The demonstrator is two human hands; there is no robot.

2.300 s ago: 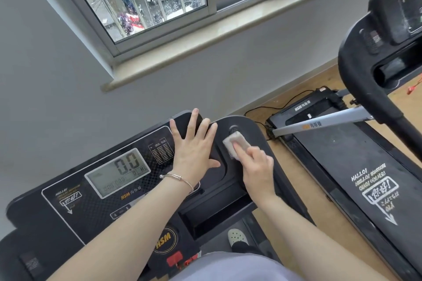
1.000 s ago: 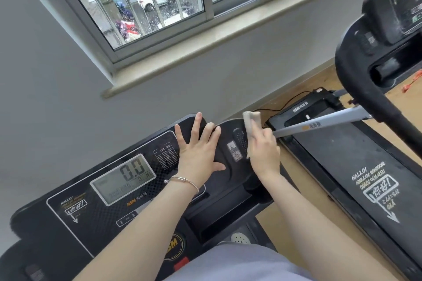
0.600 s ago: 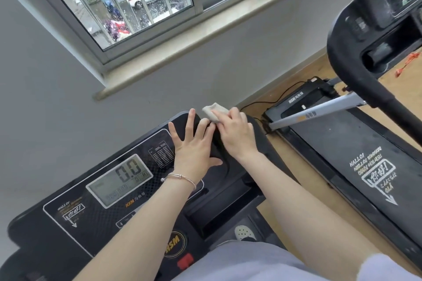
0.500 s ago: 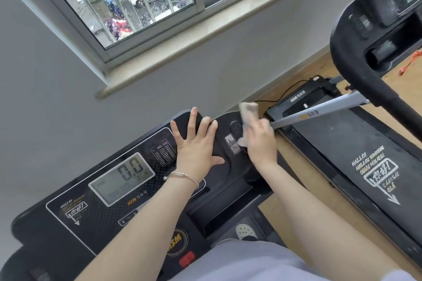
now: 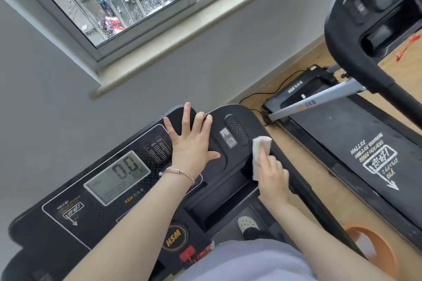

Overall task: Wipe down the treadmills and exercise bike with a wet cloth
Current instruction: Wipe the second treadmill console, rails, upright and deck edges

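Note:
I stand at a black treadmill console (image 5: 75, 212) with a grey display reading 0.0. My left hand (image 5: 191, 143) rests flat on the console's upper middle, fingers spread. My right hand (image 5: 272, 177) holds a folded white cloth (image 5: 259, 155) against the console's right edge, just below the oval speaker grille (image 5: 236, 129). The cloth's upper part sticks out past my fingers. A second black treadmill (image 5: 356, 150) stands to the right, its belt printed with white lettering and its console (image 5: 374, 2) at the top right.
A grey wall and a window sill (image 5: 182, 36) lie straight ahead. A black cable (image 5: 258, 96) runs over the wooden floor between the two treadmills. An orange object (image 5: 374, 251) sits at the lower right. My shoe (image 5: 247, 223) shows below the console.
My right hand has drawn the cloth from the console's top right edge down along its right side, towards me. My left hand has stayed flat in place.

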